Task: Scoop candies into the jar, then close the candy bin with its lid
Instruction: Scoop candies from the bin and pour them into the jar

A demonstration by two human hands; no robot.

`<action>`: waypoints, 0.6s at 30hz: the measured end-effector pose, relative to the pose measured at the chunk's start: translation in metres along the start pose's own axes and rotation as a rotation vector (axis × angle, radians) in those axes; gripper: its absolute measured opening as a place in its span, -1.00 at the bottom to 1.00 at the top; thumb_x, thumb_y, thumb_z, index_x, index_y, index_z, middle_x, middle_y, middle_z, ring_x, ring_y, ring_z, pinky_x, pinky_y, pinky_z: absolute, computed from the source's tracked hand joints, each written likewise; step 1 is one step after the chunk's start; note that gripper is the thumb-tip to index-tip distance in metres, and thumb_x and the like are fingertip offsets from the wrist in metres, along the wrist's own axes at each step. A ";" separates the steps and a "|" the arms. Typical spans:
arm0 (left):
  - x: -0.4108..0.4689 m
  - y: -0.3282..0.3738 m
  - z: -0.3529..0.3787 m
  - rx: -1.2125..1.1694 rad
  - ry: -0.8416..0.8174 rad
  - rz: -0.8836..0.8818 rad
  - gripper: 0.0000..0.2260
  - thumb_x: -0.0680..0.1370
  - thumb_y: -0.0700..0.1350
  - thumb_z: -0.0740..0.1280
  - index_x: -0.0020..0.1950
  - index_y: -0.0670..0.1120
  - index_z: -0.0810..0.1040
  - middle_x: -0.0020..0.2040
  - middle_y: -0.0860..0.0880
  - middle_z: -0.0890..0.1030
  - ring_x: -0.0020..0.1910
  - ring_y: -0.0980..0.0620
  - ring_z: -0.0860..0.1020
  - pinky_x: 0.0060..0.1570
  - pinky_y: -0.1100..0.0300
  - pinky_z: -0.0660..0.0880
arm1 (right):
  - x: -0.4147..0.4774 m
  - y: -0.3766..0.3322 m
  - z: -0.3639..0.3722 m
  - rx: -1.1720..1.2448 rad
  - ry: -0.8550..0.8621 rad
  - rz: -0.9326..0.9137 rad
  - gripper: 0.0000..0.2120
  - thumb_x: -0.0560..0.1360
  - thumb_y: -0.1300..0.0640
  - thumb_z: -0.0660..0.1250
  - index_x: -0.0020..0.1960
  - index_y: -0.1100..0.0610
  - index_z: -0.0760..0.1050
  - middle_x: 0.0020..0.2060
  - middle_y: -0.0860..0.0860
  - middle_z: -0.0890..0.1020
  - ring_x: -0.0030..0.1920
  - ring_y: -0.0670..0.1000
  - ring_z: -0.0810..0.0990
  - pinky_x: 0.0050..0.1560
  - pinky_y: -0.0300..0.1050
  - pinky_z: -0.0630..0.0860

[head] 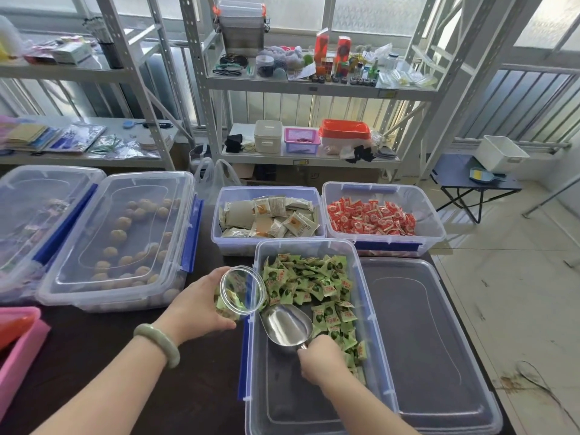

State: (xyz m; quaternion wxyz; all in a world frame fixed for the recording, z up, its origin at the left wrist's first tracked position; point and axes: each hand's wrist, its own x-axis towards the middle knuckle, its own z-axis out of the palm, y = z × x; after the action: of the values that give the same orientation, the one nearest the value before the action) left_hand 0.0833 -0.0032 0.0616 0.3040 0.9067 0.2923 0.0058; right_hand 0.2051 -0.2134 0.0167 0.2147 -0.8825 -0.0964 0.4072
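An open clear candy bin point(372, 312) with blue latches stands in front of me, its far half filled with green-wrapped candies point(309, 282). My left hand point(196, 304) grips a clear plastic jar point(240, 293), tilted with its mouth toward the bin at the bin's left rim; a few green candies lie inside it. My right hand point(321, 357) holds the handle of an empty metal scoop point(287, 324) inside the bin, just below the jar's mouth. The bin's clear lid point(433, 340) lies flat on the table to the right of the bin.
Behind the bin stand two open bins, one of beige packets point(268, 219) and one of red candies point(372, 219). Two lidded bins point(122, 240) sit to the left, a pink tray point(18, 343) at the near left. Metal shelves point(310, 83) rise behind the table.
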 end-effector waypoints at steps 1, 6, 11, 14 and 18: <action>0.000 0.000 0.000 0.000 0.000 -0.002 -0.13 0.10 0.09 0.56 0.31 0.32 0.20 -0.01 0.27 0.45 -0.06 0.25 0.42 -0.12 0.36 0.30 | 0.004 -0.001 0.004 0.050 0.015 0.011 -0.75 0.47 0.20 0.23 -0.38 0.12 0.32 -0.31 0.07 0.53 -0.21 0.11 0.61 -0.30 -0.18 0.43; 0.001 0.001 -0.001 -0.014 -0.004 -0.004 -0.14 0.12 0.06 0.57 0.32 0.30 0.22 0.03 0.25 0.48 -0.02 0.25 0.43 -0.05 0.37 0.31 | 0.024 -0.014 0.015 0.125 0.090 -0.007 -0.69 0.49 0.12 0.25 -0.40 0.09 0.28 -0.33 0.05 0.46 -0.22 0.09 0.45 -0.21 -0.19 0.31; 0.001 0.003 -0.001 -0.025 -0.008 0.010 -0.16 0.12 0.04 0.56 0.31 0.28 0.24 0.03 0.26 0.47 0.00 0.25 0.44 -0.04 0.42 0.29 | 0.043 -0.029 0.021 0.238 0.121 0.005 -0.70 0.49 0.14 0.27 -0.39 0.15 0.33 -0.31 0.12 0.47 -0.26 0.09 0.42 -0.24 -0.16 0.29; 0.002 0.003 -0.002 -0.044 -0.011 0.014 -0.17 0.12 0.03 0.56 0.31 0.27 0.25 0.05 0.25 0.48 0.01 0.25 0.44 -0.02 0.39 0.31 | 0.048 -0.026 0.023 0.293 0.111 -0.015 -0.68 0.49 0.14 0.28 -0.43 0.14 0.37 -0.36 0.13 0.51 -0.30 0.09 0.45 -0.25 -0.15 0.31; 0.001 0.000 -0.003 -0.062 -0.021 0.018 -0.16 0.14 0.03 0.56 0.32 0.27 0.24 0.04 0.25 0.48 0.00 0.26 0.44 -0.03 0.42 0.30 | 0.049 -0.010 0.023 0.339 0.098 -0.069 -0.67 0.49 0.14 0.28 -0.43 0.11 0.35 -0.41 0.11 0.46 -0.33 0.07 0.46 -0.26 -0.13 0.29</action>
State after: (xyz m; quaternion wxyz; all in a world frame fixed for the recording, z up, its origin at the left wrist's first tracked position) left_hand 0.0838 -0.0014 0.0641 0.3350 0.8994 0.2808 0.0082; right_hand 0.2196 -0.1805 -0.0247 0.3786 -0.8486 -0.0458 0.3667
